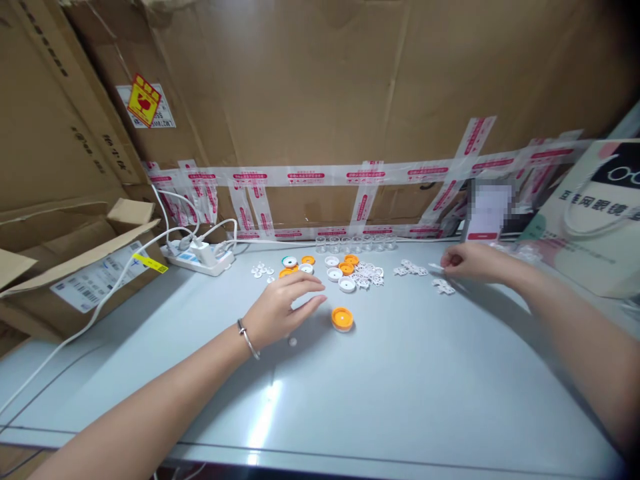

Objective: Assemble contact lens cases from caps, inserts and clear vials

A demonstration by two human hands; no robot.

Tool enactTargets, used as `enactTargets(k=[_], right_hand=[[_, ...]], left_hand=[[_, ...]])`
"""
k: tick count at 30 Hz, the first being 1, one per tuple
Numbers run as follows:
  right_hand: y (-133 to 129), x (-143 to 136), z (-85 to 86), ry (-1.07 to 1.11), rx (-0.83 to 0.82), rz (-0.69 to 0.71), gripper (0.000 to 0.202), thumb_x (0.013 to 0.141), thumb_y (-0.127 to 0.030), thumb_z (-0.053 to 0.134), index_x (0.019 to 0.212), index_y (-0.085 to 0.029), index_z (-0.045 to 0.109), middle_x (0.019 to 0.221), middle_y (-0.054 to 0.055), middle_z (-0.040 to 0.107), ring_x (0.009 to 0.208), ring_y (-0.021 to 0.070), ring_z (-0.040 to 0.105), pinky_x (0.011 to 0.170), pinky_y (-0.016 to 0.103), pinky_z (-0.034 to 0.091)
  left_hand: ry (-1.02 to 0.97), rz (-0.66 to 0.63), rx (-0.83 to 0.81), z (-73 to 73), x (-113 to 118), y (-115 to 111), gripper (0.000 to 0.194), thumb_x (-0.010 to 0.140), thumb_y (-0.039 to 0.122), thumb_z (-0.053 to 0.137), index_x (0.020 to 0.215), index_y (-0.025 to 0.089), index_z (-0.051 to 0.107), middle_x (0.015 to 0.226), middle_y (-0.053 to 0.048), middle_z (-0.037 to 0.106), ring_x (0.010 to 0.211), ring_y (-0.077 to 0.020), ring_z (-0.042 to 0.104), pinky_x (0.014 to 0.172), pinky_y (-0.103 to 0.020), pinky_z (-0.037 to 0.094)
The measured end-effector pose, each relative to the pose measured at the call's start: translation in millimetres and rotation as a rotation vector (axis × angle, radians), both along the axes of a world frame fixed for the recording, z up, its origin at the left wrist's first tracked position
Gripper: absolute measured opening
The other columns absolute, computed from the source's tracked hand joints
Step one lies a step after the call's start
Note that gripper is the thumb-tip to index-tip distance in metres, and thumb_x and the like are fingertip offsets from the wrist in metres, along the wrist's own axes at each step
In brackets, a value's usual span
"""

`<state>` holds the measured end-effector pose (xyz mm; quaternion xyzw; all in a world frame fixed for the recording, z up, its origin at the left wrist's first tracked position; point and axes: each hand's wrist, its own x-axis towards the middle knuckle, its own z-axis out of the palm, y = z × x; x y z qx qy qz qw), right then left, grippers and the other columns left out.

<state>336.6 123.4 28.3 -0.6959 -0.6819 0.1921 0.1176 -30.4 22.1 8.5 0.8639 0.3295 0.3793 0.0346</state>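
Observation:
My left hand (pixel 285 307) hovers over the middle of the table, fingers apart and nothing held. Just right of it sits an orange round cap (pixel 343 319) with a white underside. At the right, my right hand (pixel 457 260) pinches a small flat white piece (pixel 437 267) above a few white plastic pieces (pixel 443 287). More white pieces (pixel 411 268) lie to its left. Behind my left hand are orange and white round parts (pixel 334 273), beside a pile of white openwork pieces (pixel 369 275). A small white disc (pixel 293 342) lies below my left wrist.
Clear round parts (pixel 356 244) line the back of the table (pixel 400 400). A power strip (pixel 205 260) with cables and an open cardboard box (pixel 85 267) stand at left. Small white parts (pixel 262 270) lie near the strip. A phone (pixel 487 210) and printed bag (pixel 585 220) are at right.

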Motion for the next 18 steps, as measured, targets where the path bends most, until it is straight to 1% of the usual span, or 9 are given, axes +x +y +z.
enactTargets(k=[1, 2, 5, 7, 9, 11, 13, 16, 18], right_hand=[[-4.8, -8.5, 4.9, 0.082, 0.031, 0.022, 0.016, 0.075, -0.03, 0.063, 0.077, -0.014, 0.063, 0.085, 0.01, 0.064, 0.082, 0.0231, 0.058, 0.075, 0.036, 0.044], [-10.7, -19.7, 9.1, 0.176, 0.056, 0.064, 0.016, 0.075, -0.033, 0.063, 0.079, -0.017, 0.063, 0.084, 0.008, 0.064, 0.079, 0.0208, 0.058, 0.074, 0.034, 0.044], [-34.6, -65.9, 15.4, 0.585, 0.066, 0.194, 0.024, 0.07, -0.041, 0.065, 0.083, -0.021, 0.061, 0.079, 0.003, 0.063, 0.07, 0.0146, 0.057, 0.068, 0.03, 0.045], [-53.7, -100.2, 14.0, 1.068, -0.116, 0.233, 0.023, 0.062, -0.033, 0.074, 0.076, -0.019, 0.062, 0.074, 0.0, 0.06, 0.065, 0.0107, 0.054, 0.065, 0.027, 0.044], [-72.6, -129.6, 10.3, 1.317, -0.327, 0.293, 0.018, 0.064, -0.029, 0.073, 0.073, -0.017, 0.063, 0.069, -0.002, 0.057, 0.06, 0.0069, 0.049, 0.06, 0.022, 0.041], [-89.0, -150.3, 6.7, 1.443, -0.466, 0.329, 0.014, 0.068, -0.026, 0.072, 0.071, -0.016, 0.063, 0.065, -0.003, 0.052, 0.055, 0.005, 0.043, 0.056, 0.02, 0.038], [-101.2, -161.9, 4.2, 1.504, -0.568, 0.367, 0.013, 0.069, -0.025, 0.071, 0.07, -0.015, 0.062, 0.064, -0.004, 0.049, 0.055, 0.0053, 0.041, 0.055, 0.02, 0.037], [-111.9, -168.4, 2.6, 1.532, -0.68, 0.39, 0.015, 0.069, -0.026, 0.072, 0.073, -0.014, 0.063, 0.064, -0.003, 0.049, 0.058, 0.006, 0.042, 0.057, 0.02, 0.035], [-115.4, -169.6, 1.6, 1.548, -0.739, 0.396, 0.016, 0.068, -0.025, 0.073, 0.074, -0.014, 0.063, 0.064, -0.004, 0.05, 0.059, 0.0058, 0.041, 0.058, 0.02, 0.035]], left_hand=[[-0.013, 0.009, 0.004, 0.6, 0.0, -0.3, 0.015, 0.083, 0.021, 0.054, 0.095, 0.016, 0.063, 0.095, -0.007, 0.065, 0.089, -0.0156, 0.06, 0.082, -0.03, 0.049], [-0.029, 0.016, 0.009, 1.2, 0.2, -0.6, 0.016, 0.083, 0.021, 0.054, 0.096, 0.016, 0.062, 0.096, -0.007, 0.064, 0.089, -0.0154, 0.06, 0.082, -0.03, 0.049], [-0.086, 0.024, 0.009, 2.7, 2.8, -2.7, 0.024, 0.082, 0.02, 0.056, 0.105, 0.017, 0.059, 0.1, -0.007, 0.063, 0.092, -0.0156, 0.058, 0.082, -0.031, 0.048], [-0.127, 0.01, -0.002, 3.4, 5.8, -5.2, 0.032, 0.081, 0.019, 0.057, 0.113, 0.019, 0.055, 0.104, -0.007, 0.061, 0.095, -0.0162, 0.056, 0.082, -0.032, 0.048], [-0.169, -0.018, -0.009, 4.4, 9.1, -8.8, 0.039, 0.08, 0.02, 0.058, 0.118, 0.021, 0.05, 0.107, -0.007, 0.059, 0.097, -0.0168, 0.054, 0.081, -0.033, 0.047], [-0.21, -0.046, 0.008, 5.8, 12.3, -13.2, 0.045, 0.078, 0.02, 0.061, 0.121, 0.023, 0.047, 0.11, -0.008, 0.058, 0.098, -0.0172, 0.053, 0.08, -0.033, 0.047], [-0.245, -0.064, 0.02, 7.6, 15.2, -17.6, 0.05, 0.076, 0.02, 0.064, 0.123, 0.023, 0.045, 0.112, -0.008, 0.056, 0.097, -0.0174, 0.052, 0.078, -0.032, 0.047], [-0.28, -0.109, -0.012, 10.0, 18.7, -22.7, 0.055, 0.074, 0.019, 0.066, 0.124, 0.022, 0.044, 0.112, -0.008, 0.056, 0.092, -0.0165, 0.052, 0.076, -0.031, 0.047], [-0.311, -0.15, -0.048, 10.8, 20.3, -24.7, 0.05, 0.075, 0.018, 0.065, 0.122, 0.023, 0.046, 0.108, -0.007, 0.058, 0.089, -0.0157, 0.052, 0.075, -0.03, 0.047]])
